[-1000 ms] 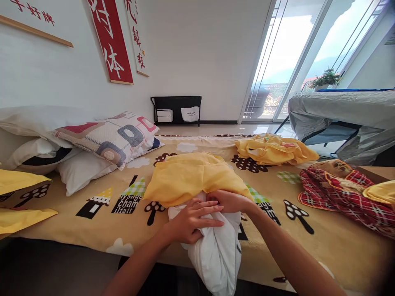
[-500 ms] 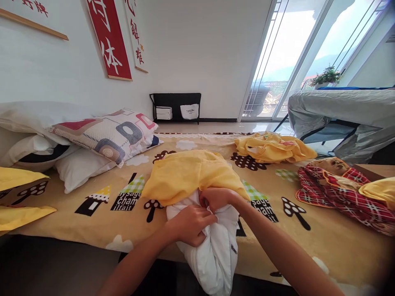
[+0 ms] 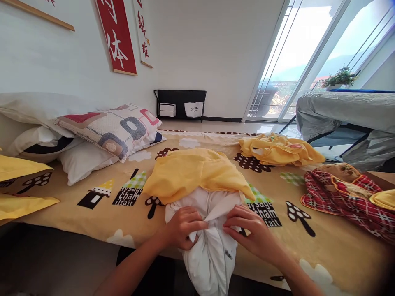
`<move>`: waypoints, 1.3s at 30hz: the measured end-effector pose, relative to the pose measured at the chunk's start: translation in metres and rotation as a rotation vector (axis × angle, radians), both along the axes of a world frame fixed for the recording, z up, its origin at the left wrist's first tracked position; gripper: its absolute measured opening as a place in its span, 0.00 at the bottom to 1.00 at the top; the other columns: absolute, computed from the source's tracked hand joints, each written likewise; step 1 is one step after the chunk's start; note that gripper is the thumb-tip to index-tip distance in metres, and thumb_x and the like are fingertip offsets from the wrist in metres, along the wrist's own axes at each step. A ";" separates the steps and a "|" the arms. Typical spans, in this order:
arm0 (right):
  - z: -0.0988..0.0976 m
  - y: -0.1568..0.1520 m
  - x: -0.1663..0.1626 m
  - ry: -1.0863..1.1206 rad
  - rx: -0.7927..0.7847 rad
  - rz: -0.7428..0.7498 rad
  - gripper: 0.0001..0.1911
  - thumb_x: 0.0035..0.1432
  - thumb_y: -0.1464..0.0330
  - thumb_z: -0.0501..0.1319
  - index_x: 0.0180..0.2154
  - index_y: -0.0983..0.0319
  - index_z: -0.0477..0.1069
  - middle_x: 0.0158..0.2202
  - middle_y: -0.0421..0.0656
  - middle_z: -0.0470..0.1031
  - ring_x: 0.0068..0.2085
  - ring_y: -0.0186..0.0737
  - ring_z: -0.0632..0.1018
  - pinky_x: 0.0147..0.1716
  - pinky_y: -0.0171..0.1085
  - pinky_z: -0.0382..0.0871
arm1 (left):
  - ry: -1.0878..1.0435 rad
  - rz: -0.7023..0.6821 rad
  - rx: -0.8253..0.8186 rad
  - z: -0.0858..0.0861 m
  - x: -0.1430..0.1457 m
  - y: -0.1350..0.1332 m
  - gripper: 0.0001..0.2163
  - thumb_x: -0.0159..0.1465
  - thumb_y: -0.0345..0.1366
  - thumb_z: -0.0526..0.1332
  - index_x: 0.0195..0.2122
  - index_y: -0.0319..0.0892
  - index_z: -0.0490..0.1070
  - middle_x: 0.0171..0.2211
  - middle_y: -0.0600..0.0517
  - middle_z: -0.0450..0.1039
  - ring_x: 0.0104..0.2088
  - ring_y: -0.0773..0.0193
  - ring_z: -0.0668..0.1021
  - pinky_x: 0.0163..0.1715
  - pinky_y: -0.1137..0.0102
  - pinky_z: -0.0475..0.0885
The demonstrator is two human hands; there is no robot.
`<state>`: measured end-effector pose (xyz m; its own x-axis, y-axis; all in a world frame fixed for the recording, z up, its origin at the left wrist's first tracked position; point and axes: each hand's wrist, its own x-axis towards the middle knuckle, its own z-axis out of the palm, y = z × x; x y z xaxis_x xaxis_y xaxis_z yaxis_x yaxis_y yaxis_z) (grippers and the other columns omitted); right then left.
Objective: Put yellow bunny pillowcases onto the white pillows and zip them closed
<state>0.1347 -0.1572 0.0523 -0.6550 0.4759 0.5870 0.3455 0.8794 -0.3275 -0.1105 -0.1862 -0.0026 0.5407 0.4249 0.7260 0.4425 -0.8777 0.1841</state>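
Note:
A white pillow (image 3: 210,255) hangs over the near edge of the bed, its far half inside a yellow pillowcase (image 3: 194,172). My left hand (image 3: 182,226) is closed, bunching the white fabric just below the case's open edge. My right hand (image 3: 253,232) rests on the pillow's right side, fingers pinching a fold of white fabric (image 3: 222,209) that sticks up between the hands. A small zipper pull shows on the white cover below my right hand.
The bed (image 3: 324,246) has a tan sheet with mushroom and house prints. Patterned and white pillows (image 3: 114,131) lie at the left, a crumpled yellow cloth (image 3: 277,150) and a red plaid cushion (image 3: 345,193) at the right. Yellow cases (image 3: 21,185) lie far left.
My right hand has come out from under the yellow case's edge and moved right and toward me. A fold of white fabric now stands between the hands. The view shifted slightly.

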 end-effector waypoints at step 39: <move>-0.028 -0.016 -0.082 0.746 0.114 -0.457 0.03 0.58 0.69 0.64 0.32 0.59 0.70 0.29 0.41 0.67 0.32 0.38 0.69 0.33 0.39 0.64 | -0.417 -0.291 -0.691 0.041 0.004 0.013 0.13 0.62 0.45 0.63 0.30 0.38 0.73 0.37 0.45 0.74 0.39 0.60 0.76 0.41 0.67 0.70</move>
<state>0.0529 -0.1736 0.0244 0.1585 0.5101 0.8454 0.4026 0.7484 -0.5271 -0.1061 -0.1733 0.0380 0.4430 0.7310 0.5190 -0.0057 -0.5766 0.8170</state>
